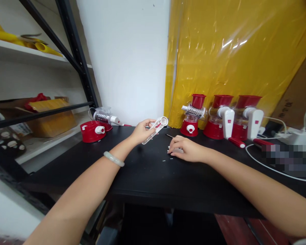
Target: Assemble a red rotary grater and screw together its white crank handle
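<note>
My left hand [143, 131] is closed around a white crank arm [153, 132] with a round socket at its far end and a bit of red inside, held above the black table [142, 177]. My right hand [182, 148] rests low at the tabletop, fingers curled and pressed together over small whitish pieces; what it grips is hidden. Just in front of it lie small screws [171, 158]. A thin dark rod [169, 135], perhaps a screwdriver, shows behind its fingers.
At the right stand several red rotary graters [220, 119], some with white cranks. A red grater base [92, 131] and a clear grater body [103, 115] stand at the left. A white cable [267, 166] and power strip [299, 136] lie right. Shelving [78, 54] borders the left.
</note>
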`<state>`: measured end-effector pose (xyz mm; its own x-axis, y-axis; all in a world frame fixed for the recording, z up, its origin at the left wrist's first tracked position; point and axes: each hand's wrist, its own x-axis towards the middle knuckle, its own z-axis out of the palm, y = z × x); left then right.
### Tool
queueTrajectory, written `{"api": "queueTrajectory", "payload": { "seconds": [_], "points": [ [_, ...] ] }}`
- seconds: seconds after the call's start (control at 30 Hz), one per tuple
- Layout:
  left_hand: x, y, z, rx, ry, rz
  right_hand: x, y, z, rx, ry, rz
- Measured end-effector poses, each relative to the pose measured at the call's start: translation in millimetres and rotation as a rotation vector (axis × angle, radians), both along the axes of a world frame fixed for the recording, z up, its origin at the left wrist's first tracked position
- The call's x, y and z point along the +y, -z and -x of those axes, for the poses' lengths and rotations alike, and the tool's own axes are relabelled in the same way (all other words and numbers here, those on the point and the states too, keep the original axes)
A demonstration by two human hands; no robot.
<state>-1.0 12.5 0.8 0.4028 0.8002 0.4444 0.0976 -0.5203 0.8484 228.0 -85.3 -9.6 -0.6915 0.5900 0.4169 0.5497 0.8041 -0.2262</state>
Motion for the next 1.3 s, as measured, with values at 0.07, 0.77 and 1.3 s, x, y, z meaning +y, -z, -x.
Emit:
{"api": "queueTrajectory", "payload": {
  "seconds": [0.07, 0.77, 1.3],
  "points": [
    [2, 1.4, 1, 0.025, 0.014, -0.025, 1, 4, -3, 0.003, 0.019, 0.003],
    [-16, 6.0, -13, 0.184, 0.056, -0.014, 7, -2, -8, 0.891, 0.161, 0.181],
    [-21, 13.8, -19, 0.288, 0.142, -0.205, 13, 9, 0, 1.138, -0.031, 0.499]
  ]
}}
